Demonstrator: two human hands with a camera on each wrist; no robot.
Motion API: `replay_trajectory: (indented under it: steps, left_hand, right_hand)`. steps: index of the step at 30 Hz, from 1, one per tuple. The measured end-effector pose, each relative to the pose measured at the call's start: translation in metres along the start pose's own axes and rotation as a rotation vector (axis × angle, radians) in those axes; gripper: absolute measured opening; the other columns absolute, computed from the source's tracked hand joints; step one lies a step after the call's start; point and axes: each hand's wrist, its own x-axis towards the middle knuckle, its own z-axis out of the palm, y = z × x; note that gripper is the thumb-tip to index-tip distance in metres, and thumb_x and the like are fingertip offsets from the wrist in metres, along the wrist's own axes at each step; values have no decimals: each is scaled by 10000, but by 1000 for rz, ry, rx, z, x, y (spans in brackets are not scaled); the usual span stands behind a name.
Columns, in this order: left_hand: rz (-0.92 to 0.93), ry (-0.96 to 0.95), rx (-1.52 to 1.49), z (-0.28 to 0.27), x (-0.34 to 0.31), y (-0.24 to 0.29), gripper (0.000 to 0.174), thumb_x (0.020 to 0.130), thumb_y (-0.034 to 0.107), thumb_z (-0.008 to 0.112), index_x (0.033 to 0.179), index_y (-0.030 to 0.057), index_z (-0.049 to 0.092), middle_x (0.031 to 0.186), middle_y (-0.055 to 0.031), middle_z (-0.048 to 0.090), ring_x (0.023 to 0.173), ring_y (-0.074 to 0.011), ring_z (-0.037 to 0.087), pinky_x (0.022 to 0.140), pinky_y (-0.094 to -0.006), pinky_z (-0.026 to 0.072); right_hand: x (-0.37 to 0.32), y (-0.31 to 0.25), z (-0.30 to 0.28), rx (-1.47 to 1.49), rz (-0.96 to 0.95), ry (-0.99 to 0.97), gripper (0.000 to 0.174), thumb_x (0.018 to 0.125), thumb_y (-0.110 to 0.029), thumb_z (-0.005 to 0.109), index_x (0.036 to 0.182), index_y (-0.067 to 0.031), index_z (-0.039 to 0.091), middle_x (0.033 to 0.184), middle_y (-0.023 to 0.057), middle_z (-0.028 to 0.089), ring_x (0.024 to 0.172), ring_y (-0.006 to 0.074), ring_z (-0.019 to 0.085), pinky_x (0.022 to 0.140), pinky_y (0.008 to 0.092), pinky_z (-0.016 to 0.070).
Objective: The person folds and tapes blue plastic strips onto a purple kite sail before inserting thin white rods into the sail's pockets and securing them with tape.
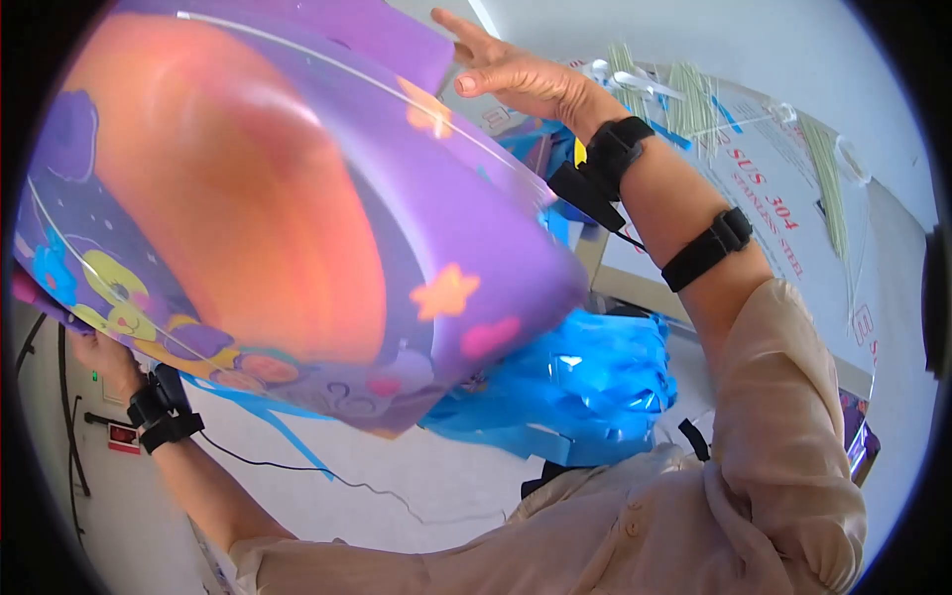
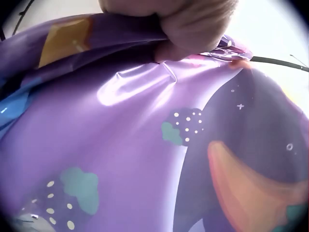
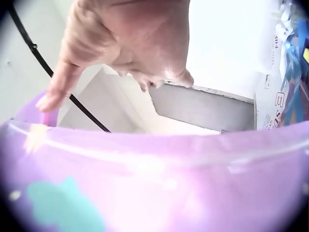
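Note:
A large, puffed-out purple plastic bag (image 1: pixel 516 268) with orange, star and cartoon prints fills much of the head view, tilted in front of my body. My left hand (image 1: pixel 111 365) holds its lower left edge. In the left wrist view that hand (image 2: pixel 193 21) has its fingers curled over the gathered, creased rim of the bag (image 2: pixel 120 140). Up at the bag's far side, my right hand (image 1: pixel 521 81) is spread with the fingers extended. From the right wrist, the hand (image 3: pixel 130 41) shows beyond the bag's rounded side (image 3: pixel 145 179), thumb right at the purple film.
A heap of shiny blue plastic (image 1: pixel 585 382) lies close to my body, below the bag. On the right, a printed board (image 1: pixel 764 198) carries bundles of pale thin sticks (image 1: pixel 825 183) and white clips. A thin black cable (image 1: pixel 327 468) trails from my left wrist.

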Motion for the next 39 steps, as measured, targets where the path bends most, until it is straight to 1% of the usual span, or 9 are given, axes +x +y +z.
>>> replay_trajectory:
  steps: [5,11,16,19,24,25,34,36,39]
  left_hand:
    - [-20,-24,1,38,8,-11,315,797,30,572,1109,-14,566,993,-58,616,873,-150,565,814,-292,452]
    - [-53,-212,308,41,8,-30,273,841,29,558,1111,-9,543,957,-88,625,871,-157,575,825,-287,433]
    - [-20,-295,761,45,7,-61,375,796,11,545,1169,15,505,995,-218,613,918,-357,604,799,-393,463]
    - [88,-232,1057,38,17,-92,407,788,65,534,1191,28,485,1020,-261,587,928,-418,573,784,-467,460]
    - [187,-216,1345,12,75,-107,369,823,195,548,1152,32,518,953,-224,631,856,-380,617,746,-451,477]
    - [223,-217,1364,9,83,-110,359,810,177,545,1131,20,511,941,-234,623,848,-391,610,741,-462,470]
    - [81,-146,1100,52,57,23,272,697,14,517,944,-81,452,834,-322,548,773,-487,556,692,-566,412]
    - [61,-63,1090,45,58,50,248,691,15,522,909,-82,455,814,-317,547,758,-489,552,681,-571,410]
    - [71,85,1068,47,62,51,183,668,18,536,807,-76,463,768,-299,549,722,-487,549,663,-578,411]
  right_hand:
    - [29,33,30,187,385,-498,743,789,-289,686,1385,-47,314,1389,90,373,1215,198,411,1022,316,324]
    - [-46,63,117,1064,187,-440,710,746,-238,734,1341,-56,391,1285,91,477,1092,178,516,940,312,426]
    - [-57,59,206,604,399,-496,425,717,-42,715,1120,-14,582,967,92,648,940,178,581,837,322,455]
    - [-34,61,239,637,308,-272,451,771,-66,660,1203,-42,531,1096,91,611,959,189,574,854,323,450]
    - [-5,87,205,-72,124,-174,307,789,-141,640,1077,-37,610,965,83,659,821,172,596,751,327,475]
    - [-11,70,176,-172,330,-209,259,788,-158,642,1013,-29,642,900,79,675,769,166,603,712,328,487]
    - [-43,101,76,-300,304,473,349,796,-284,681,968,19,652,825,136,668,713,231,652,705,330,517]
    - [-47,68,66,-645,454,238,337,811,-221,591,963,80,587,877,226,625,744,274,621,683,397,484]
    - [-54,74,74,-367,336,303,490,763,-365,714,1058,16,622,923,159,658,832,244,646,780,331,506]
